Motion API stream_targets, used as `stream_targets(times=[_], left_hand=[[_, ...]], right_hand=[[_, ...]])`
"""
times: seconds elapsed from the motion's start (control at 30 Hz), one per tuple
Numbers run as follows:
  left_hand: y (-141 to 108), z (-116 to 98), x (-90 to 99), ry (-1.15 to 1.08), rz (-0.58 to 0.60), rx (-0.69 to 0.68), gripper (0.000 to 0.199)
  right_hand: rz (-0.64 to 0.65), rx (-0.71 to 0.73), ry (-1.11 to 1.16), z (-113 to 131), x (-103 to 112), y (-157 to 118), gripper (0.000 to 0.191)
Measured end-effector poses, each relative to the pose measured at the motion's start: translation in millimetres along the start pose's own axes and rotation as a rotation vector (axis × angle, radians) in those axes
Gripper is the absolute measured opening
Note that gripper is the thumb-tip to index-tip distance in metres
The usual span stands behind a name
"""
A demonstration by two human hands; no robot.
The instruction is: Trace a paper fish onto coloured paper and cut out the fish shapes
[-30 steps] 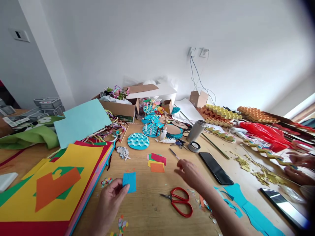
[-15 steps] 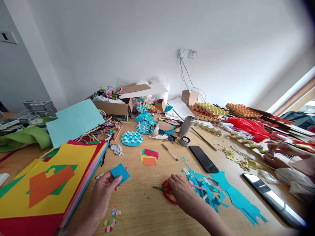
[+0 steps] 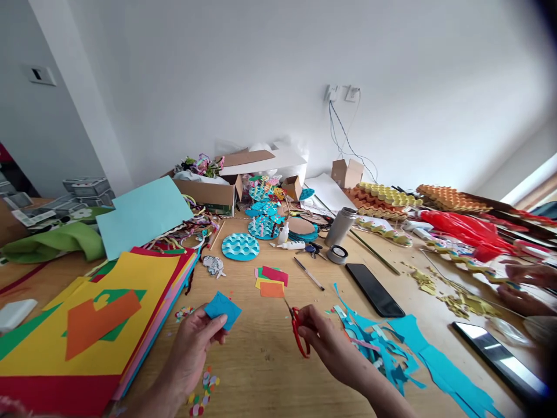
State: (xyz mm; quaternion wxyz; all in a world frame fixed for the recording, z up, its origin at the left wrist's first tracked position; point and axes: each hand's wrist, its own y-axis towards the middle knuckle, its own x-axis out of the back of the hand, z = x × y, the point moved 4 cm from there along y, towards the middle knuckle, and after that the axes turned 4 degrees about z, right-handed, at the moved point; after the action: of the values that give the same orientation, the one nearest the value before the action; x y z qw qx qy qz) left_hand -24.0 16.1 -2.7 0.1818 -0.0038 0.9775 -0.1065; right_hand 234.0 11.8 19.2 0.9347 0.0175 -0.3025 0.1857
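Thumb and fingers of my left hand pinch a small blue paper piece with faint lines drawn on it. My right hand grips red-handled scissors just above the table, their tips pointing away from me and a little left. Just past the scissor tips lie small coloured paper cards, an orange one in front. Blue paper scraps lie right of my right hand. Small round confetti is scattered beside my left wrist.
Coloured sheets are stacked at left. A pen, a black phone, a steel flask and a blue wavy disc lie beyond my hands. Another person's hands are at far right beside a second phone.
My right hand has picked up the scissors and turned their tips from leftward to forward. The view has shifted slightly left. My left hand still holds the blue paper.
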Motion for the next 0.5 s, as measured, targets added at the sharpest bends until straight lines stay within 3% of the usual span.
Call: stream_targets(times=[0.1, 0.2, 0.33, 0.5], left_hand=[[1, -6, -13.4, -0.055, 0.025, 0.023, 0.028], [7, -10, -25.2, -0.12, 0.005, 0.01, 0.028], [18, -5, -33.7, -0.249, -0.063, -0.028, 0.029], [23, 15, -34.4, -0.294, -0.09, -0.003, 0.028]], right_hand=[[0.047, 0.1, 0.388, 23, -5, 19, 0.03], [0.047, 0.152, 0.586, 44, -12, 41, 0.042], [0.014, 0.164, 0.625, 44, -28, 59, 0.048], [0.087, 0.04, 0.464, 16, -60, 58, 0.058]])
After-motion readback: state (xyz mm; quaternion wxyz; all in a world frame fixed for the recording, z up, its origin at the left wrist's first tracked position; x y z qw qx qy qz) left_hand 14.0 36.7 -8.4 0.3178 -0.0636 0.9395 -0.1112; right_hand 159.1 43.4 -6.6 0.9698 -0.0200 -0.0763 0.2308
